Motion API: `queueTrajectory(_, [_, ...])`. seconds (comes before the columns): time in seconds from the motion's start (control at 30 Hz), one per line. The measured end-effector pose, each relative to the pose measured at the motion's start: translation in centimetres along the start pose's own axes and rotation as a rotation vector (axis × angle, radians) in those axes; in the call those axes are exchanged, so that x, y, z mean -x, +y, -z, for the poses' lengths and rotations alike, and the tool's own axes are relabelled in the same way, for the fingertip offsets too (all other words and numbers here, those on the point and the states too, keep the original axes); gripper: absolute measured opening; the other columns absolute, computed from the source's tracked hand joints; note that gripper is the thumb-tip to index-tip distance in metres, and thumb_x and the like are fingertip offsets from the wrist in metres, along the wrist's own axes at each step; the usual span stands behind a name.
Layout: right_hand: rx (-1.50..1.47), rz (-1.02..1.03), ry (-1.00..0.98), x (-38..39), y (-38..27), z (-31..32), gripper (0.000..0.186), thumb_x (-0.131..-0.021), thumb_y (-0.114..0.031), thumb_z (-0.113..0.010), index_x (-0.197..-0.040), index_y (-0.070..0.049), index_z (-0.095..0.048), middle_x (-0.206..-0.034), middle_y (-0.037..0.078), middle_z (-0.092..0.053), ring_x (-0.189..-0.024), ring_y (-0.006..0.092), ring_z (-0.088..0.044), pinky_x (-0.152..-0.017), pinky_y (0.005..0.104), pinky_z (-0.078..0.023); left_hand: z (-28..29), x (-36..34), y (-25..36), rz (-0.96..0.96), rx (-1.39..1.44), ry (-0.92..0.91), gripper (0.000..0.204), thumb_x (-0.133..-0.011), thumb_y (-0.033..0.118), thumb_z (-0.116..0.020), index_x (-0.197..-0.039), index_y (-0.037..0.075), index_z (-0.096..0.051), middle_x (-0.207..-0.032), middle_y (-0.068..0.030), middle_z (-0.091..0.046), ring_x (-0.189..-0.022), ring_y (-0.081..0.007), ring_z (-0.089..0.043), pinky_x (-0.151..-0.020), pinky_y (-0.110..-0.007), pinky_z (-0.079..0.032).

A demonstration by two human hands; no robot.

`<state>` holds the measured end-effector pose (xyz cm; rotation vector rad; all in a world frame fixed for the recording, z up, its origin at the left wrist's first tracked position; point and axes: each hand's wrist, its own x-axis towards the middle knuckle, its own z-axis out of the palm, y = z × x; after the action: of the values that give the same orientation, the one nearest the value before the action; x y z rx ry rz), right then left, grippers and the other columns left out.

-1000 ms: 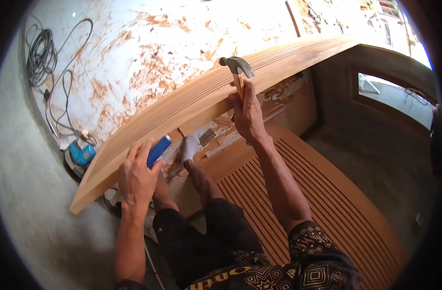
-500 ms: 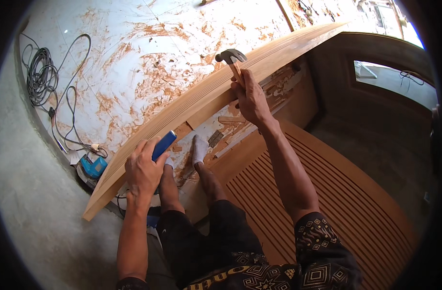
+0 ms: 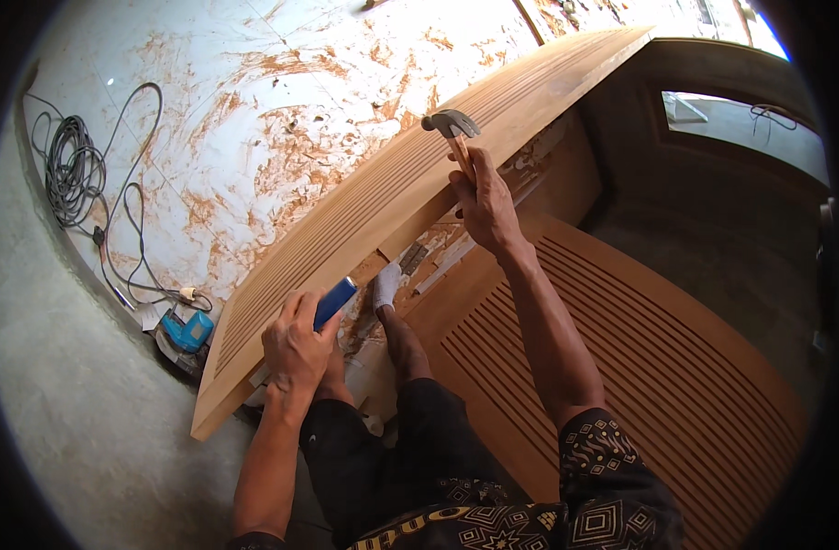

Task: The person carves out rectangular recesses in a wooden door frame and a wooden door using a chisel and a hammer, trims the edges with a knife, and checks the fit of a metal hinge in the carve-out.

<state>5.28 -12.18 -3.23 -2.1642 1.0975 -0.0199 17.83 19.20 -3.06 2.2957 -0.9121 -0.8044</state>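
Note:
My left hand [image 3: 298, 346] is closed around a blue-handled chisel [image 3: 335, 303] with a metal cap on its end; its blade is hidden. Both sit over the near edge of a pale wooden door panel [image 3: 383, 225] with grooves along its face, which stands tilted and slants from lower left to upper right. In my right hand [image 3: 489, 209] is a claw hammer [image 3: 460, 137], gripped by its wooden handle, head up, in front of the panel's upper edge. The hammer and the chisel are well apart.
A second grooved panel [image 3: 612, 357] lies at the right. Wood shavings [image 3: 296, 151] litter the white floor. At the left are a coiled cable [image 3: 74, 174] and a blue power tool [image 3: 188, 332]. My socked foot [image 3: 386, 284] stands beside wood scraps and a hinge-like plate [image 3: 414, 256].
The tilted panel has turned, showing more of its grooved face, and its near end has shifted right. My left hand with the chisel has moved right and down; the hammer has moved slightly right and down.

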Motion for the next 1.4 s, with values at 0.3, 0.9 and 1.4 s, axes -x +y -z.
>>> queueTrajectory(0.3, [-0.057,0.034,0.093,2.0,0.3,-0.5,0.027,-0.104,-0.015,-0.061,-0.129,-0.008,-0.053,-0.109,0.023,-0.068,-0.102,0.0475,-0.067,-0.082,0.0545,-0.052,0.8,0.9,0.3,-0.023,0.07,-0.007,0.046,-0.077,0.02,-0.091,-0.115,0.004,-0.07,-0.111,-0.0173,-0.072,-0.099,-0.0424,-0.07,-0.084,-0.049,-0.058])
queueTrajectory(0.9, [0.059,-0.171,0.566,-0.9,0.4,-3.0,0.043,-0.09,-0.03,-0.082,-0.122,-0.01,-0.06,-0.112,0.017,-0.047,-0.098,0.0347,-0.06,-0.085,0.0515,-0.054,9.4,9.1,-25.1,0.791,-0.511,0.027,0.048,-0.099,0.046,-0.068,-0.113,0.0,-0.07,-0.102,-0.027,-0.073,-0.1,-0.0481,-0.069,-0.088,-0.056,-0.052])
queueTrajectory(1.4, [0.018,-0.277,0.684,-2.6,2.1,-1.2,0.086,-0.08,-0.024,-0.086,-0.151,-0.001,-0.043,-0.122,0.021,-0.056,-0.1,0.0297,-0.065,-0.082,0.0409,-0.057,3.9,18.4,-35.4,1.174,0.392,-0.009,0.044,-0.093,0.038,-0.082,-0.095,-0.004,-0.071,-0.084,-0.0034,-0.066,-0.076,-0.0155,-0.058,-0.069,-0.039,-0.05])
